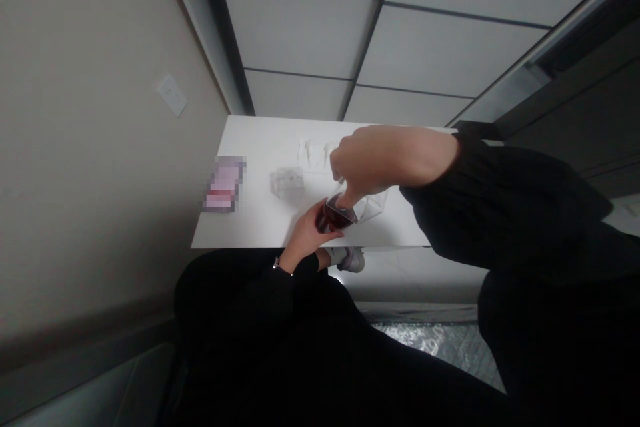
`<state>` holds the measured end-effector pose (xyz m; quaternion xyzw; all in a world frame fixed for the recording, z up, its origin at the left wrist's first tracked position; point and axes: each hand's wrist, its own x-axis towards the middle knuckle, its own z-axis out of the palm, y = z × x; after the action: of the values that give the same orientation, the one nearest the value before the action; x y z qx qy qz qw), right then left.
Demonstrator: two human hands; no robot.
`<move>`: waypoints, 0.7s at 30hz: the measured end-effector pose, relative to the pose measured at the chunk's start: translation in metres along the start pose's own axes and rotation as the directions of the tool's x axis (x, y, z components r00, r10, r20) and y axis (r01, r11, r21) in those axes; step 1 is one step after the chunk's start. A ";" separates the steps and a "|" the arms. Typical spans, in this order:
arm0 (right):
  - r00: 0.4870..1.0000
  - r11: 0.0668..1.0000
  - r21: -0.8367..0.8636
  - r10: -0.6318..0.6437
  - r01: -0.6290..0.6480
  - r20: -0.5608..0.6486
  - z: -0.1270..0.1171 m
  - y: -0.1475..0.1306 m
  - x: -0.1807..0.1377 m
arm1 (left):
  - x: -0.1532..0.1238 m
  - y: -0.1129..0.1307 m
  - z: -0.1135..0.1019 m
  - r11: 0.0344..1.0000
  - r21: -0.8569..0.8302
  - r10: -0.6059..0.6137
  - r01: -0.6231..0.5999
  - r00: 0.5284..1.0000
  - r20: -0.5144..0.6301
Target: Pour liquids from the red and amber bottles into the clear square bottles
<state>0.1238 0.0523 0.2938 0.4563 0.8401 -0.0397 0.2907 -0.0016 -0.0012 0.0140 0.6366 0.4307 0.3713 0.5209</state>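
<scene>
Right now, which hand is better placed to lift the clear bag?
Probably the right hand: its fingers pinch the clear bag from above; the left hand holds the dark red thing.

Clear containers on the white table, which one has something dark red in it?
The clear container at the near edge of the white table, held by the left hand and right hand. The middle container and far container look empty and untouched.
</scene>
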 end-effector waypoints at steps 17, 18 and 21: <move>1.000 1.000 -0.020 0.010 -0.010 0.015 -0.004 -0.005 -0.003 | -0.001 0.000 -0.001 0.998 -0.031 -0.051 0.051 0.999 0.006; 1.000 1.000 -0.015 0.009 -0.009 0.006 -0.003 -0.005 -0.002 | -0.001 0.000 -0.001 0.998 -0.035 -0.048 0.049 0.999 0.008; 1.000 1.000 0.000 0.005 -0.005 -0.006 0.000 -0.003 0.001 | -0.001 -0.001 -0.001 0.998 -0.040 -0.044 0.044 0.999 0.008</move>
<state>0.1211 0.0516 0.2923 0.4587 0.8397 -0.0377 0.2882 -0.0030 -0.0015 0.0135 0.6177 0.4352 0.3658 0.5433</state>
